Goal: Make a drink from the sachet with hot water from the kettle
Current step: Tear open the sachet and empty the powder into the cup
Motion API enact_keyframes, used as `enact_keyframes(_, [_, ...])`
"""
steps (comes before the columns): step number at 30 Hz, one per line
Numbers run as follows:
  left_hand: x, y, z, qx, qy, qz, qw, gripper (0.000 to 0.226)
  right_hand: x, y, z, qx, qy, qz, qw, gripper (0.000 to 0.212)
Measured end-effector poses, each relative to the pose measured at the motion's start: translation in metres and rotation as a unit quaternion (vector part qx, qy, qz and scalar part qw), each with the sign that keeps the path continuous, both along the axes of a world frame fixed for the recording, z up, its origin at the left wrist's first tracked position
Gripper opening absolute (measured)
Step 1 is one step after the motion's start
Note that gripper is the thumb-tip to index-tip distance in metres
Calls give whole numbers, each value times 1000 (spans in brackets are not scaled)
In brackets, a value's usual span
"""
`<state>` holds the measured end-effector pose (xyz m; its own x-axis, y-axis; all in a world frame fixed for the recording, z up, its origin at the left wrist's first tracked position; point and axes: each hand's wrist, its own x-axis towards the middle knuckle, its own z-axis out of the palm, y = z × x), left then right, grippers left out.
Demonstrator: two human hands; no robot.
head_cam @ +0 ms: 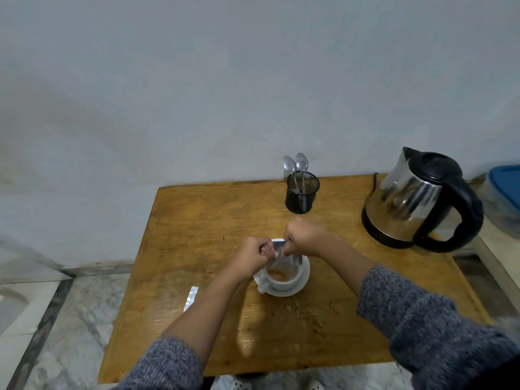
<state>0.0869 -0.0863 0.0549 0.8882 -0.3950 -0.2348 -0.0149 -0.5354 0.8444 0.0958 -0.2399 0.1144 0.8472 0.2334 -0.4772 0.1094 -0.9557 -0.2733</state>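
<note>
A white cup [289, 280] stands on a white saucer [298, 288] in the middle of the wooden table [197, 220]. Orange powder lies in the bottom of the cup. My left hand [253, 256] and my right hand [304, 237] both pinch a silver sachet [278, 247] held tipped right over the cup. A torn silver strip [190, 298] lies on the table to the left of the saucer. The steel kettle [413, 198] with a black lid and handle stands at the table's back right corner.
A black mesh holder [301, 195] with two spoons [297, 164] stands at the back of the table against the wall. A container with a blue lid [503, 192] sits to the right of the kettle. Marble floor lies to the left.
</note>
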Motion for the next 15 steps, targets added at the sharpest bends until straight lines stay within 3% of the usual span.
enact_keyframes(5, [0,1,0,-18,4,24,1000,33,-2,-1,-6,26,1,0,1000,42])
enact_keyframes(11, [-8,19,3,-99,49,67,992,36,1,-8,0,165,58,-96,980,9])
enact_keyframes(15, [-9,42,10,-162,84,152,971,23,5,22,7,243,-1,-170,955,26])
